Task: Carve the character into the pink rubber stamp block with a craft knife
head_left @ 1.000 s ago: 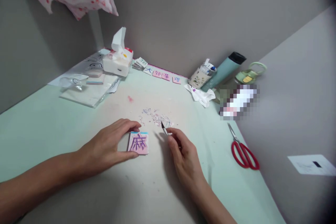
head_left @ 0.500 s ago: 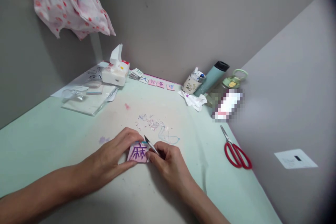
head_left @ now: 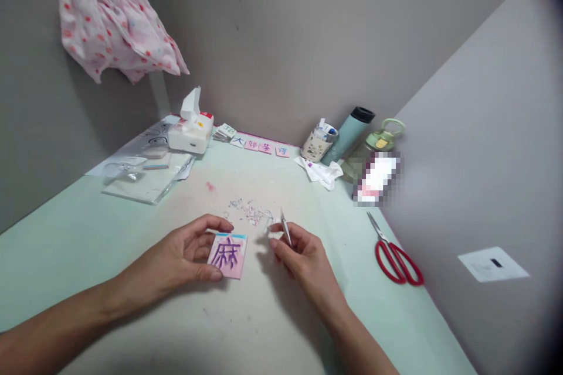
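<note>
My left hand (head_left: 189, 253) curls round the left side of a pink square carving block (head_left: 233, 266), thumb at its lower edge and fingers behind. The block's face bears a purple character, and a blue strip runs along its top edge. A small gap to the right, my right hand (head_left: 305, 255) holds a craft knife (head_left: 285, 228), its blade pointing up and away. Something small and pale shows at the right fingertips; I cannot make out what it is. Beyond both hands lies a loose heap of thin shavings (head_left: 251, 212).
Red-handled scissors (head_left: 391, 255) lie at the right. Several lettered tiles (head_left: 264, 148) line the back, between a tissue pack (head_left: 190, 136) and a pen cup (head_left: 317, 143). A tumbler (head_left: 352, 132), crumpled tissue (head_left: 323, 173) and phone (head_left: 377, 179) stand or lie back right; plastic-wrapped sheets (head_left: 145, 184) at left.
My right hand with the craft knife has drawn away to the right from the block. The block now shows more of its face, and the left fingers have loosened from its top edge.
</note>
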Demonstrator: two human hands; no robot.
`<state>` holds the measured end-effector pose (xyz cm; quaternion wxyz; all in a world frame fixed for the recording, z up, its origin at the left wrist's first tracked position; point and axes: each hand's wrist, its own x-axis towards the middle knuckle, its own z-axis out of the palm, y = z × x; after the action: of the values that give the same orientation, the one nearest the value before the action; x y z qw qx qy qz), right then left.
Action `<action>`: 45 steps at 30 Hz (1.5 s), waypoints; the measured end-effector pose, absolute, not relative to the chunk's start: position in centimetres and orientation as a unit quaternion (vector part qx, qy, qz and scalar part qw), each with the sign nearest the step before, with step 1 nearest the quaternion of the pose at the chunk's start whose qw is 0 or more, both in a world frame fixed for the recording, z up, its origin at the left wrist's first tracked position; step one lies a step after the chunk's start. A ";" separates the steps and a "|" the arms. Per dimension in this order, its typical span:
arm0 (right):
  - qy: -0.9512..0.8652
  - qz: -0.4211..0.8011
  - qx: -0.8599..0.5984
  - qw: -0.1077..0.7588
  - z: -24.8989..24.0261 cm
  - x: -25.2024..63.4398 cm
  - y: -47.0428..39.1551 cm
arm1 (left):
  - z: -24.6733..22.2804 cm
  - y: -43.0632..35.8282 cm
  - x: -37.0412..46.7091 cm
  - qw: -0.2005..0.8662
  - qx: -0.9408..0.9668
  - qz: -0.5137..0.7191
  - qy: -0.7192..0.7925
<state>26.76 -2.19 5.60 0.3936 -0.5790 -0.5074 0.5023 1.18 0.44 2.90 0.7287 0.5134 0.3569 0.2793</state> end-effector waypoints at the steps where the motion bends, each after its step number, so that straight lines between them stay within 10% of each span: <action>1: -0.499 0.511 -0.571 0.404 5.6 26.7 -2.3 | 3.1 0.5 1.1 0.736 0.511 0.275 0.349; 23: -0.409 0.700 -0.426 0.401 5.8 24.6 -3.9 | 2.6 -0.2 2.3 0.732 0.505 0.291 0.353; 45: -0.486 0.620 -0.447 0.423 5.6 23.6 -4.2 | 2.0 -2.3 2.7 0.430 0.739 0.372 0.361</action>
<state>23.65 -4.16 5.57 0.4235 -0.4474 -0.4856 0.6202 2.71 -2.31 1.99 0.4302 0.7393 0.3608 0.3717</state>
